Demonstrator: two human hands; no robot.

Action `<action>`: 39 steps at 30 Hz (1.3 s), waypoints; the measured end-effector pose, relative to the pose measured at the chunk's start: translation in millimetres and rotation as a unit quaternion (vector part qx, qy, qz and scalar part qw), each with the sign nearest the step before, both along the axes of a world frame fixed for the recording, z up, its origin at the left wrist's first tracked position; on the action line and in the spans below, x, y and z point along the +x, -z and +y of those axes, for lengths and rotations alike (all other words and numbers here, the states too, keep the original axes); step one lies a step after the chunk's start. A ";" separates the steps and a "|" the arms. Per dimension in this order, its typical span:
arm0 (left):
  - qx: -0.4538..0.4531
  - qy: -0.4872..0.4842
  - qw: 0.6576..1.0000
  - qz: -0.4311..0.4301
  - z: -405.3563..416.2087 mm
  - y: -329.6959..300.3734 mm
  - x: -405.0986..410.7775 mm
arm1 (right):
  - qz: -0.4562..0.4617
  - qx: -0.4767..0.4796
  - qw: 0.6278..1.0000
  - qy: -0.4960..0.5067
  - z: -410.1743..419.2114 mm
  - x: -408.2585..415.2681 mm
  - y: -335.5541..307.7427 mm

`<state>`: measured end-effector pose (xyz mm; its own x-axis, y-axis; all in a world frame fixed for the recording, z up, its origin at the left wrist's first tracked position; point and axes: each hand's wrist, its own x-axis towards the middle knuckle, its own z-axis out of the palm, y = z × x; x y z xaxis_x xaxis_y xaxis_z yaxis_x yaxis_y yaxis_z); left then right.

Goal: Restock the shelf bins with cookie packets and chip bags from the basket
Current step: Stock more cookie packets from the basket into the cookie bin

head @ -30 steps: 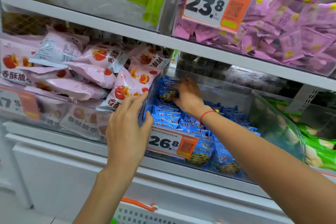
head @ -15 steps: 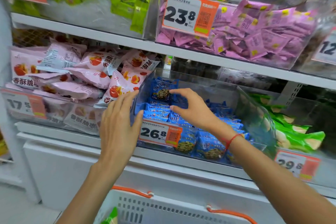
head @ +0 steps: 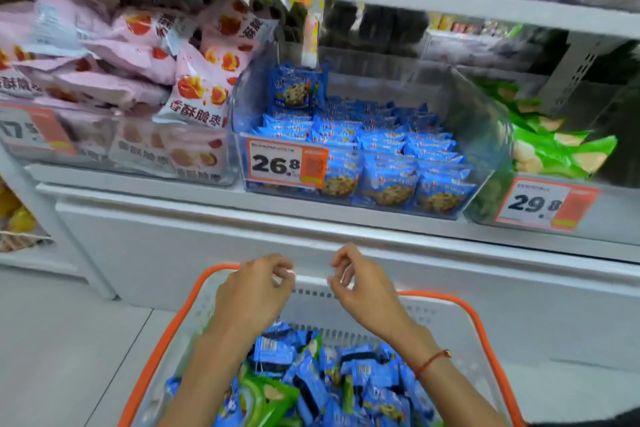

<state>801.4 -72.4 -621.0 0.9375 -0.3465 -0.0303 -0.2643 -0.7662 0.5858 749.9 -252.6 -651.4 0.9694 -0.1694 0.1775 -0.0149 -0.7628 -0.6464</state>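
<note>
- Both hands hover over the far end of the basket (head: 491, 340), empty: left hand (head: 252, 298) and right hand (head: 367, 295) have loosely curled fingers, holding nothing.
- Next grab, I'd guess: scoop a few blue cookie packets (head: 346, 371) flat from the pile, skipping the green chip bags (head: 266, 395) mixed in.
- Line them up in the clear cookie bin (head: 485, 135), which has room at its far right.
- The white shelf (head: 311, 215) sits over pale floor tiles (head: 69, 340); pink snack bags (head: 204, 87) fill the left bin, green bags (head: 554, 149) the right.
</note>
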 end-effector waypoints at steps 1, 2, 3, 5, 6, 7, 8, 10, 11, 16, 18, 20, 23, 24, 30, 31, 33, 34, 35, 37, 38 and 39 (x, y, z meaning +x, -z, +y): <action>0.033 0.008 0.999 0.024 1.8 15.8 0.0 | 0.050 0.002 0.999 -0.006 -2.6 -1.9 18.6; 0.063 0.015 0.997 0.045 3.7 31.4 0.2 | 0.098 0.004 0.995 -0.015 -4.7 -4.2 34.7; 0.086 0.021 0.994 0.062 5.6 46.5 1.7 | 0.145 0.003 0.989 -0.024 -6.5 -5.9 49.7; 0.127 0.027 0.987 0.092 9.4 74.0 1.1 | 0.234 -0.008 0.971 -0.053 -6.9 -12.8 75.7; 0.144 0.031 0.984 0.101 11.4 87.3 -0.2 | 0.271 -0.013 0.960 -0.068 -5.5 -16.8 87.4; 0.150 0.043 0.982 0.107 12.7 99.3 -2.5 | 0.303 -0.015 0.950 -0.081 -4.0 -20.4 97.6; 0.155 0.061 0.979 0.115 13.0 110.2 -5.4 | 0.331 -0.014 0.939 -0.092 -2.5 -23.5 105.8; 0.176 0.095 0.971 0.135 11.9 130.0 -13.5 | 0.377 -0.010 0.920 -0.110 2.0 -28.4 121.2; 0.184 0.106 0.965 0.152 11.1 140.1 -17.4 | 0.397 -0.007 0.910 -0.116 4.1 -30.6 129.2; 0.249 0.153 0.942 0.165 -0.3 171.5 -31.8 | 0.437 0.016 0.893 -0.107 18.1 -34.1 155.4; 0.282 0.154 0.936 0.142 -5.8 174.8 -33.3 | 0.420 0.011 0.903 -0.085 22.5 -35.6 160.9; 0.288 0.141 0.936 0.145 -9.8 176.4 -33.8 | 0.392 0.025 0.918 -0.043 24.2 -38.5 163.5; 0.268 0.112 0.945 0.152 -13.7 177.2 -34.6 | 0.370 0.129 0.920 0.001 24.2 -44.5 169.0; 0.267 0.110 0.945 0.152 -14.4 176.2 -35.3 | 0.380 0.169 0.909 0.005 25.0 -46.5 168.9; 0.147 0.070 0.974 0.157 -9.3 167.7 -28.7 | 0.371 0.259 0.892 0.010 20.8 -43.6 148.2; 0.125 0.066 0.979 0.145 -9.8 161.3 -24.2 | 0.356 0.264 0.896 0.009 16.7 -39.6 140.1; 0.031 0.057 0.990 0.124 -12.5 146.4 -13.2 | 0.337 0.269 0.902 0.004 7.9 -27.0 118.4; -0.021 0.047 0.992 0.112 -14.6 135.4 -8.9 | 0.327 0.281 0.902 0.009 3.7 -19.0 104.5; -0.060 0.022 0.992 0.112 -15.4 123.6 -5.7 | 0.314 0.294 0.903 0.012 -0.9 -11.5 90.4; -0.108 -0.053 0.985 0.127 -16.1 96.4 1.5 | 0.295 0.294 0.909 0.012 -8.7 2.4 55.6; -0.131 -0.089 0.976 0.150 -15.2 81.9 3.5 | 0.283 0.288 0.915 0.002 -11.2 7.1 37.5; -0.164 -0.120 0.958 0.200 -14.9 63.4 4.9 | 0.261 0.279 0.924 -0.012 -13.4 10.5 18.5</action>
<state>806.4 -87.3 -684.3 0.9272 -0.1752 -0.3311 0.1929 -0.5344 0.8229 760.4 -265.9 -669.9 0.9032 -0.0703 -0.4235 -0.4227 -0.3173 -0.8489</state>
